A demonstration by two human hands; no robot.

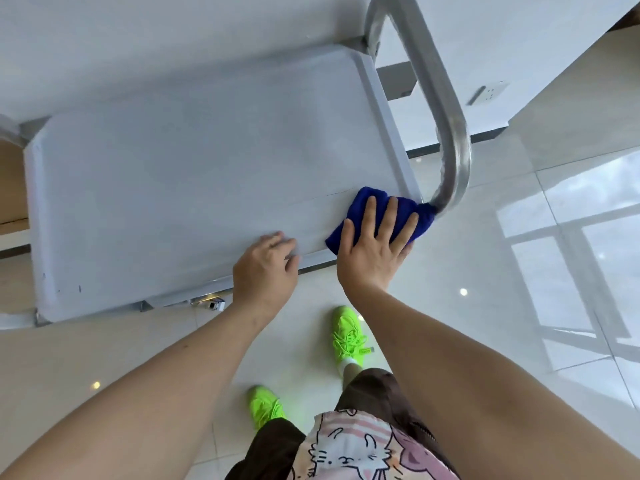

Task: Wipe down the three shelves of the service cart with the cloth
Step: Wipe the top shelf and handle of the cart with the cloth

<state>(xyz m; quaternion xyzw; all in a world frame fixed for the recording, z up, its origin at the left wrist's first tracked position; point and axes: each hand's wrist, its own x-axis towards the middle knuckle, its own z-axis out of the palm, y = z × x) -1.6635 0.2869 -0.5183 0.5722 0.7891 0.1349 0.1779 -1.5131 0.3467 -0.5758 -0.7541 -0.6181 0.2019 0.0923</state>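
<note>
Top shelf (194,174) of the service cart, seen from above: a pale grey tray with a raised rim, its near edge toward the person. The tubular metal handle (446,133) arches over the right end. The right hand (372,252) lies flat, fingers spread and straight, pressing the blue cloth (374,199) onto the near right corner, beside the handle's base; nothing is clenched, and the open palm probably spreads pressure across the cloth. The left hand (265,268) curls loosely over the near rim, apparently steadying the cart against the wiping. The lower shelves are hidden beneath.
</note>
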